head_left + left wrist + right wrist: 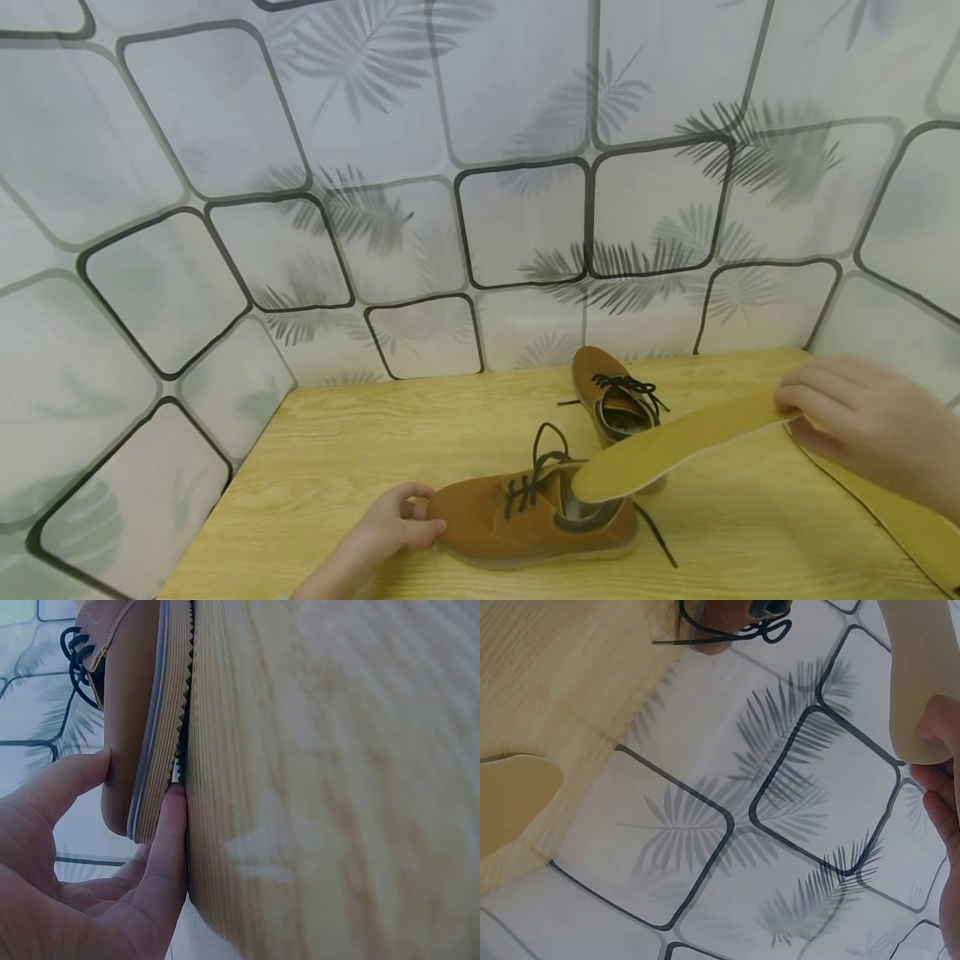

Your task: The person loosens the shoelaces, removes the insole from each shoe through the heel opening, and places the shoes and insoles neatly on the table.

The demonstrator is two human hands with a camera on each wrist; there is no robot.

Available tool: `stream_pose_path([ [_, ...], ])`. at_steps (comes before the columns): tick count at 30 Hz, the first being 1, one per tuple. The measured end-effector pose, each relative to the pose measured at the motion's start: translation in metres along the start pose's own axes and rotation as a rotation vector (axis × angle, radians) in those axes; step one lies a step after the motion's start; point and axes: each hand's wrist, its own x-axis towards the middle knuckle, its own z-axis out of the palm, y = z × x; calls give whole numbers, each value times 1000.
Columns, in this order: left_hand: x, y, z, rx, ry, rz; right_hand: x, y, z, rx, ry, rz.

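A brown lace-up shoe [472, 521] lies on the wooden table, toe to the left. My left hand [393, 523] holds it by the toe; in the left wrist view the thumb presses the upper while a finger [169, 825] reaches under the ridged sole [161, 727]. My right hand [873, 417] pinches one end of a yellow-tan insole [675, 446]. The insole's other end hangs over the shoe's opening, and whether it touches the inside cannot be told. In the right wrist view the thumb lies on the insole [922, 675], fingers behind it.
A second brown shoe [596, 367] with black laces stands behind the first, its heel partly hidden by the raised insole. Another insole [911, 527] lies on the table [352, 425] at the right edge, below my right hand. A patterned sheet [525, 225] encloses the table.
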Motion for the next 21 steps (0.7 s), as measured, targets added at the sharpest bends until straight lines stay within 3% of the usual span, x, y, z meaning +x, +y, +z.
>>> stream_pose_path([
  [8, 1, -1, 1, -6, 13, -8, -7, 6, -5, -9, 30, 20],
  [14, 2, -3, 0, 5, 14, -1, -9, 8, -13, -55, -12, 53],
  [21, 2, -4, 0, 9, 15, 1, -14, 11, -17, -69, 29, 95],
])
